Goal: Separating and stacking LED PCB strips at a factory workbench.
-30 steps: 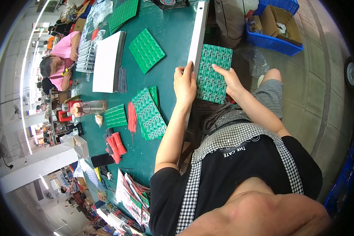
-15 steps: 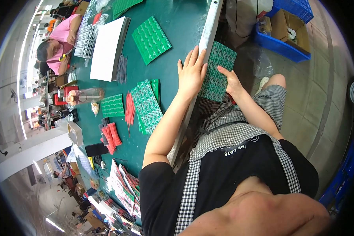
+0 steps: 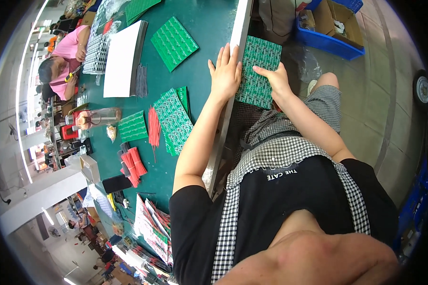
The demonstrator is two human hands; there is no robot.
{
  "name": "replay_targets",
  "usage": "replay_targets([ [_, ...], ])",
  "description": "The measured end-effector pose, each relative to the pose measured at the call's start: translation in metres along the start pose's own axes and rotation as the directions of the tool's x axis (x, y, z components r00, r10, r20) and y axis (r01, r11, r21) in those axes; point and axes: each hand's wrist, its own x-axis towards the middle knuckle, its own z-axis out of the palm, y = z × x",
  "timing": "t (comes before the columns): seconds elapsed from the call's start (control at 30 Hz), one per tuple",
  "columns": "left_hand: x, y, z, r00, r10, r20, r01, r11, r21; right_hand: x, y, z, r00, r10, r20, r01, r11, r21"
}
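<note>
My right hand (image 3: 278,80) holds a green circuit board panel (image 3: 259,53) by its right side, thumb on top; the other fingers are hidden beneath. The panel is over my lap, beside the table's metal edge (image 3: 242,21). My left hand (image 3: 226,75) lies along that edge with fingers stretched out, close to the panel's left side; whether it touches the panel I cannot tell. Left of my left forearm, a small stack of similar panels (image 3: 173,121) rests on the green table (image 3: 207,21). A single green panel (image 3: 174,43) lies farther up the table.
Left on the table are red wires (image 3: 154,126), red bundles (image 3: 134,164), dark wires (image 3: 141,80), a white stack (image 3: 123,59), a bottle (image 3: 97,118) and a phone (image 3: 116,184). A blue crate (image 3: 330,40) stands on the floor. A person in pink (image 3: 64,61) sits across.
The view has shifted slightly, so the table things appear a little left and higher. My right hand still holds the panel; my left hand stays at the table edge.
</note>
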Motion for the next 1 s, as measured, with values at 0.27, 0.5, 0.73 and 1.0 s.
replay_targets([
  [0.27,-0.002,0.008,0.0,0.998,0.022,-0.052,-0.022,1.0,0.003,0.013,0.028,-0.013,0.995,0.076,0.065,-0.082,0.991,0.105],
  [0.5,-0.002,0.01,-0.004,0.998,0.04,-0.057,-0.038,0.999,0.037,0.013,0.037,-0.013,0.985,0.039,0.169,-0.084,0.96,0.268],
  [0.73,-0.001,0.006,-0.004,0.998,0.031,-0.055,-0.029,0.999,0.028,0.011,0.027,-0.013,0.996,-0.048,0.073,0.037,0.99,0.135],
  [1.0,-0.001,0.009,-0.003,0.997,0.03,-0.065,-0.029,0.999,0.019,0.082,-0.047,0.017,0.921,-0.358,0.152,0.212,0.134,-0.968],
])
